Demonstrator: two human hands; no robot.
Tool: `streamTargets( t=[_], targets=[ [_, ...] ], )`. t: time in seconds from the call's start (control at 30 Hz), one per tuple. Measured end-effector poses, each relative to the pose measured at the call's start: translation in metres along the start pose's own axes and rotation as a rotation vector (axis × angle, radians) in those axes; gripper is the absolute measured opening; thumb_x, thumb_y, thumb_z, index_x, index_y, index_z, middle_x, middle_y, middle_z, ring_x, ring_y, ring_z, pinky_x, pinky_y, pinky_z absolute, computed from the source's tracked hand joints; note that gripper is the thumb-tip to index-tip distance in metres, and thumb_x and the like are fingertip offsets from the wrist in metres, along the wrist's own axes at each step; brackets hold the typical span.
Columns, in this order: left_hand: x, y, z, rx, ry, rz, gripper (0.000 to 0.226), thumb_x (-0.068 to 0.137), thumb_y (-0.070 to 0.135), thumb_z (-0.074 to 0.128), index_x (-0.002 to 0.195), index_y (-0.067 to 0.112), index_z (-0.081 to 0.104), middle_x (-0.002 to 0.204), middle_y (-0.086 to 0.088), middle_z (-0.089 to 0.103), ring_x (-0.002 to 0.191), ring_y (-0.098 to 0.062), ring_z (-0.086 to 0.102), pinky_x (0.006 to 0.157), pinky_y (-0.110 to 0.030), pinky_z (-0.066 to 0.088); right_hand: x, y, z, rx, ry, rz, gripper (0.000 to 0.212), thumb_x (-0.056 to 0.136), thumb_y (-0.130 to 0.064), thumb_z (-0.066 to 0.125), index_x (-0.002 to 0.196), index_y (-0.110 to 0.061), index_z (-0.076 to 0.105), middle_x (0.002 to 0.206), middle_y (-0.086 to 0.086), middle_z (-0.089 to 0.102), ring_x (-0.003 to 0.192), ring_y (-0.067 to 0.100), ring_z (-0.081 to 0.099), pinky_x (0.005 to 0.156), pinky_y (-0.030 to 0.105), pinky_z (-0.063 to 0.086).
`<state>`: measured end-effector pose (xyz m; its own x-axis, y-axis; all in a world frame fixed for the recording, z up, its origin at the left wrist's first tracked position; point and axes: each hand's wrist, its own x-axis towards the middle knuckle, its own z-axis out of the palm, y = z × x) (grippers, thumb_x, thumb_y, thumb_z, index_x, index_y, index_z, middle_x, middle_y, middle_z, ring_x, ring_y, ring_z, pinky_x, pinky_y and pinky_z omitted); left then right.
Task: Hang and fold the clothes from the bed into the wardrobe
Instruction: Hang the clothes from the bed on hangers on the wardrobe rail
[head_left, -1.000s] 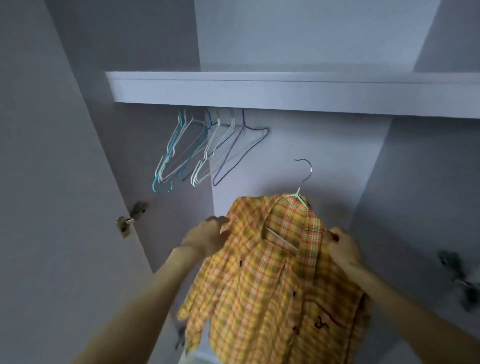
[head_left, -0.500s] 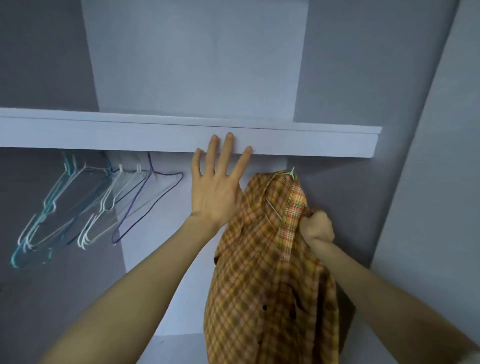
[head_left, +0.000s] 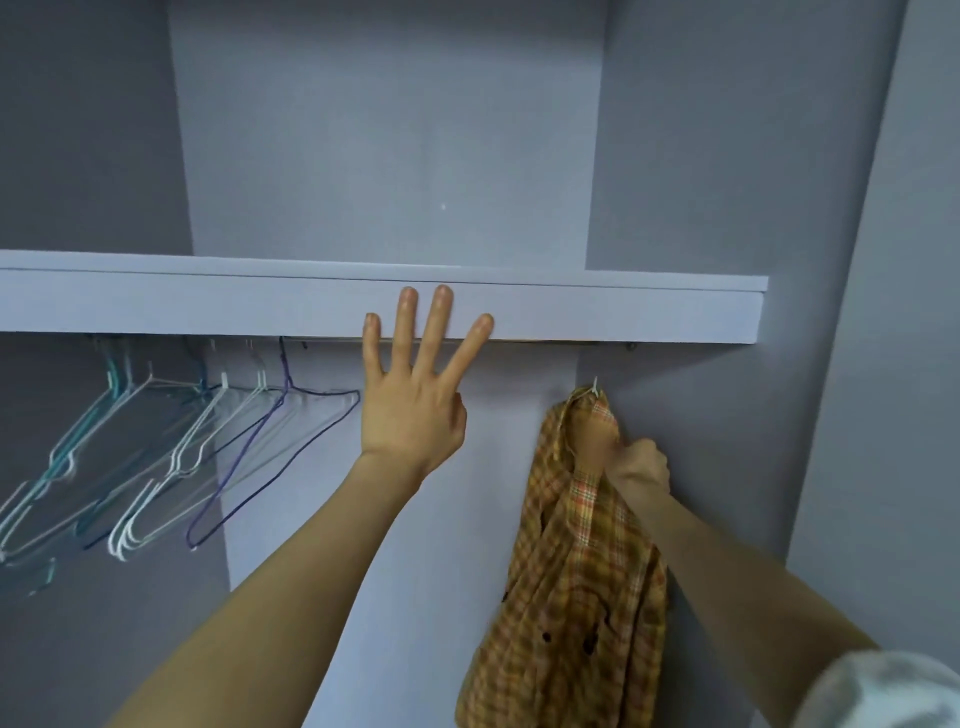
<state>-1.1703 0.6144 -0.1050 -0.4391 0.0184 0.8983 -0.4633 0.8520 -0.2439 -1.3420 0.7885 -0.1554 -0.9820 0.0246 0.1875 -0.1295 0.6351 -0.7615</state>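
My right hand (head_left: 640, 465) grips the collar of the orange plaid shirt (head_left: 576, 587), fingers curled tight into the cloth just below the hanger's hook (head_left: 595, 387), which now sits high under the wardrobe shelf (head_left: 623, 317). My left hand (head_left: 415, 400) is spread flat, its fingertips (head_left: 408, 296) laid against the shelf's front edge, holding nothing. A second ago both hands were carrying the shirt low and facing me, the hook well clear of the shelf; since then the left has let go and the right has lifted the garment up and over to the right end of the wardrobe, where it hangs edge-on by the side wall. The rail (head_left: 545, 343) shows only as a thin line under the shelf, and I cannot tell whether the hook has caught it. To the left, well apart from the shirt, a bunch of empty wire hangers (head_left: 197, 447) dangles. I judge this garment nearly hung; releasing it depends on the hook seating.
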Motion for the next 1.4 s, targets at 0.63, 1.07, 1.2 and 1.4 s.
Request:
streamTargets(
  t=[0.63,1.07,1.2,1.4],
  targets=[
    [-0.230,-0.069,-0.129,-0.180,-0.664,-0.658,0.058,0.086,0.017,0.057,0.142,0.015,0.040,0.149,-0.014,0.032,0.137,-0.034,0.030,0.111,-0.052,0.024,-0.260,0.006,0.063,-0.011,-0.866,-0.762,0.025,0.093,-0.011,0.046,0.111,-0.017,0.061,0.094,-0.009,0.063,0.094,0.017,0.061,0.088,0.033,0.048],
    [-0.492,-0.034,-0.465,0.520,-0.618,-1.784,0.050,0.093,0.021,0.046,0.141,0.016,0.036,0.143,-0.003,0.039,0.129,-0.024,0.040,0.102,-0.035,0.033,-0.632,0.041,0.113,-0.251,-1.909,-1.311,0.028,0.096,-0.014,0.041,0.116,-0.013,0.060,0.110,0.008,0.068,0.104,0.026,0.061,0.086,0.030,0.045],
    [-0.539,0.035,-0.569,0.676,-0.475,-2.094,0.042,0.088,0.014,0.052,0.130,0.011,0.050,0.128,-0.013,0.051,0.118,-0.032,0.049,0.094,-0.037,0.041,-0.730,0.079,0.067,-0.334,-2.134,-1.477,0.028,0.096,-0.015,0.041,0.115,-0.015,0.061,0.110,0.005,0.066,0.103,0.021,0.060,0.087,0.027,0.044],
    [-0.610,0.147,-0.698,0.837,-0.184,-2.504,0.038,0.090,0.012,0.047,0.128,0.010,0.048,0.129,-0.012,0.049,0.116,-0.028,0.049,0.091,-0.035,0.039,-0.858,0.160,-0.013,-0.509,-2.416,-1.627,0.020,0.097,-0.016,0.040,0.104,-0.024,0.057,0.092,-0.004,0.061,0.092,0.020,0.062,0.089,0.037,0.051]
  ],
)
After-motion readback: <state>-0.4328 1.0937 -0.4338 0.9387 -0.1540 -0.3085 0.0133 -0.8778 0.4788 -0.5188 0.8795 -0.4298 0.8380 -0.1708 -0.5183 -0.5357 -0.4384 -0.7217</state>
